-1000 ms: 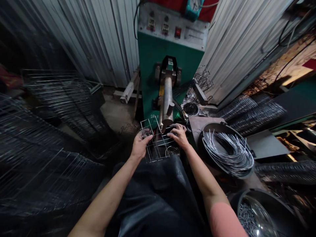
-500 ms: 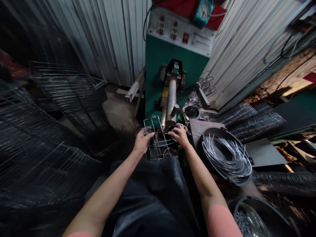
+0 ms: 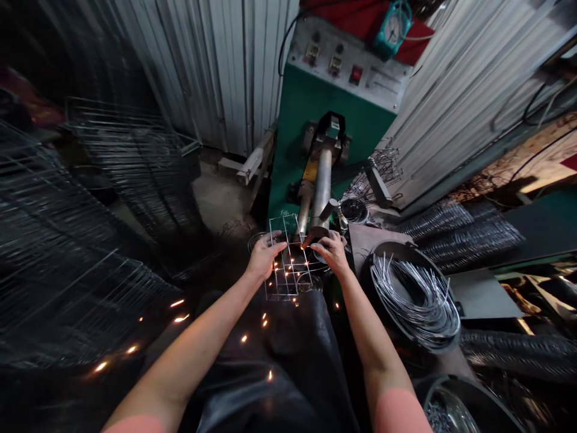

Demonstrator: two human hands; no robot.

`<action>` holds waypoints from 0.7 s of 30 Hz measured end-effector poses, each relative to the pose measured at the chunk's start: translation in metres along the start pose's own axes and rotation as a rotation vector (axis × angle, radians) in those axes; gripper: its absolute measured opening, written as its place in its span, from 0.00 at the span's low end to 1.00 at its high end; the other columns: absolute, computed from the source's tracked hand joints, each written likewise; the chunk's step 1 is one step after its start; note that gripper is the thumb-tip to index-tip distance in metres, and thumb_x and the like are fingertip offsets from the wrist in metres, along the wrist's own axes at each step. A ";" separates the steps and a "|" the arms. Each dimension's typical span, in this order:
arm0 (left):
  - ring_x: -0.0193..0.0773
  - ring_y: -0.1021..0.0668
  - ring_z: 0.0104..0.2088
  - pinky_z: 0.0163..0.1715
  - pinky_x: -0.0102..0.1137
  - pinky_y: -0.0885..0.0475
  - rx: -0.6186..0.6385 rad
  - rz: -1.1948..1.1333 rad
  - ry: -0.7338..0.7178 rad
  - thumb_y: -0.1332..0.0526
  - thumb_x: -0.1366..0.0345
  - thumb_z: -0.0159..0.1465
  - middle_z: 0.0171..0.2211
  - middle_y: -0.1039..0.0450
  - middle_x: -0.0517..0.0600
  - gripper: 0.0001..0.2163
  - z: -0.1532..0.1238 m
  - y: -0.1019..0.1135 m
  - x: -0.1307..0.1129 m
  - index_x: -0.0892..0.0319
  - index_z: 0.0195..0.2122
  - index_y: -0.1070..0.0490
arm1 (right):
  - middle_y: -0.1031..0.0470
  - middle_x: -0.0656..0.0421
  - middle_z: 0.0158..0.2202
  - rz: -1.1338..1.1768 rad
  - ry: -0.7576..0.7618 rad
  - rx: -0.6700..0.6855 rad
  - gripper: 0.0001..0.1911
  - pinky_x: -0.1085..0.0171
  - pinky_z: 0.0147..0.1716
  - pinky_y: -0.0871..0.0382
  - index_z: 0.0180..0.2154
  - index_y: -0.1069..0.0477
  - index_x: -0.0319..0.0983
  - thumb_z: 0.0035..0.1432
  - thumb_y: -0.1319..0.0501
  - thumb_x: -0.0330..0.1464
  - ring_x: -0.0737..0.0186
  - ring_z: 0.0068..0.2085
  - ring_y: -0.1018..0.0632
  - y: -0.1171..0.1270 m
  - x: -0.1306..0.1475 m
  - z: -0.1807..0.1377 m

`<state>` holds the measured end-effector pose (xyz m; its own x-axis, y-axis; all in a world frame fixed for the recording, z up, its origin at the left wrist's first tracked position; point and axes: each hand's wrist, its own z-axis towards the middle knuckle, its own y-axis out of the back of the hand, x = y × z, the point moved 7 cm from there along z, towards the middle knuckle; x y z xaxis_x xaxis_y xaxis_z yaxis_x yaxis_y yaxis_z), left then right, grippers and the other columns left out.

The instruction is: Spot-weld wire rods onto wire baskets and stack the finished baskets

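Note:
My left hand [image 3: 265, 255] is closed, thumb and fingers pinching the left side of a small wire grid [image 3: 290, 275]. The grid is tilted in front of the spot welder [image 3: 336, 99], its right edge at the welder's electrode tips [image 3: 303, 244]. A bright glow shows at those tips, and orange sparks fly down over the grid and the dark apron [image 3: 274, 349]. Just right of the tips my right hand [image 3: 332, 251] is closed in a pinch. What lies between its fingertips is too small to make out.
At the right a round tub [image 3: 377, 288] holds a bundle of cut wires [image 3: 417, 300]. Below it, another tub [image 3: 478, 391] contains small metal pieces. Stacked wire racks [image 3: 130, 162] stand at the left. Behind the welder is a corrugated metal wall [image 3: 216, 66].
Sparks and a glow have appeared at the electrode tips. The view has shifted slightly, so the welder sits further right. Both hands keep nearly the same hold.

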<state>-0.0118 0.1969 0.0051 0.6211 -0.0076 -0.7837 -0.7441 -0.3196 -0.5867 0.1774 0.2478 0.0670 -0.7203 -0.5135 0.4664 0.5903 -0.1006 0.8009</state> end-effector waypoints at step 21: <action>0.22 0.33 0.16 0.23 0.21 0.31 0.134 -0.038 0.128 0.31 0.73 0.43 0.19 0.32 0.40 0.20 -0.061 0.035 -0.013 0.62 0.39 0.27 | 0.25 0.59 0.45 -0.200 0.172 -0.016 0.10 0.52 0.51 0.53 0.32 0.26 0.45 0.59 0.42 0.41 0.54 0.50 0.31 0.040 0.074 -0.061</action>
<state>-0.0311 0.1284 0.0071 0.6693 -0.1215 -0.7330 -0.7402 -0.1934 -0.6439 0.1697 0.1535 0.1109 -0.7518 -0.6190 0.2274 0.4488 -0.2276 0.8642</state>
